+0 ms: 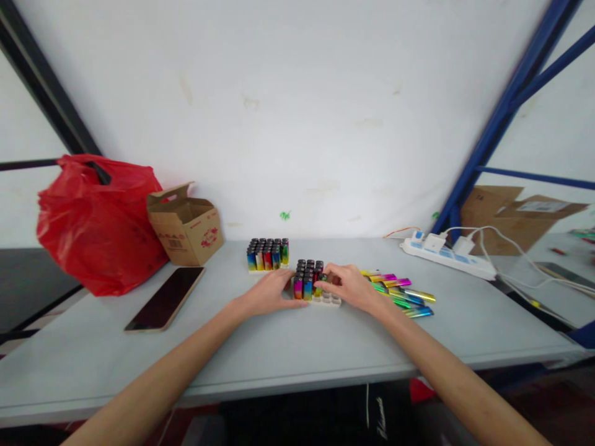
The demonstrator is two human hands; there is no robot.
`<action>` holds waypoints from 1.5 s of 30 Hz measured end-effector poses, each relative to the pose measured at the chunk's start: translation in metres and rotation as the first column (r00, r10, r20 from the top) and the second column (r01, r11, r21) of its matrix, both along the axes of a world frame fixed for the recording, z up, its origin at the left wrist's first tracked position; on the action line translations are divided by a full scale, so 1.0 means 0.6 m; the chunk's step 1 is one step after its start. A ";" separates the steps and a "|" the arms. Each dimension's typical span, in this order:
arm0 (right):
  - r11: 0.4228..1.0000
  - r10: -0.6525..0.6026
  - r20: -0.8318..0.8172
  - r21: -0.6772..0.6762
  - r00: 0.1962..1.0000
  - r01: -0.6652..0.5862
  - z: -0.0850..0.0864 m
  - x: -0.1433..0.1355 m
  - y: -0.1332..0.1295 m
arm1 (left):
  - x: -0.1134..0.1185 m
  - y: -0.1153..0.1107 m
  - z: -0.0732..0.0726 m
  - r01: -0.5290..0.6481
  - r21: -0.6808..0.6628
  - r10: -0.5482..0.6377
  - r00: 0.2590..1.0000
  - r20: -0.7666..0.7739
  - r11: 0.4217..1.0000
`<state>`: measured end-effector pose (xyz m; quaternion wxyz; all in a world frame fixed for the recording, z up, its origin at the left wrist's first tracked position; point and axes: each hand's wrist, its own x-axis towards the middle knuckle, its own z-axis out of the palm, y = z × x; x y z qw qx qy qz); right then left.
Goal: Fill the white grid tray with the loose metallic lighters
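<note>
A white tray [331, 301] at the middle of the table holds several upright coloured lighters [307, 287] with black tops; its right part shows bare slots. My left hand [271, 293] rests at the tray's left side, thumb along the front edge and fingers spread behind. My right hand [346, 286] is over the tray's right side, thumb and forefinger pinched on a green-yellow lighter [318, 290] standing among the others. Loose shiny lighters [403, 293] lie in a pile to the right of my right hand. Behind, to the left, stands a second group of upright lighters [267, 255].
A phone [165, 300] lies on the left of the table [297, 353]. Behind it are an open cardboard box [189, 228] and a red plastic bag [100, 226]. At the right back is a power strip [449, 257] with cables, near a blue frame [486, 145].
</note>
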<state>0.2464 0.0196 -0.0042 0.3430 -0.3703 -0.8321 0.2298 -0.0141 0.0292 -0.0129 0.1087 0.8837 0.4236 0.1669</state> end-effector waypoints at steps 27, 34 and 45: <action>0.976 -0.215 0.308 0.082 0.927 0.200 -0.017 0.167 0.078 | 0.002 -0.002 0.005 -0.011 -0.002 0.011 1.000 0.006 1.000; 0.965 -0.262 0.433 0.123 0.863 0.231 -0.021 0.177 0.082 | 0.001 -0.003 0.004 -0.031 0.004 0.032 0.999 -0.019 0.999; 0.931 -0.352 -0.044 0.088 0.935 0.355 0.007 0.118 0.061 | 0.002 -0.003 0.003 -0.024 0.011 0.024 1.000 -0.009 1.000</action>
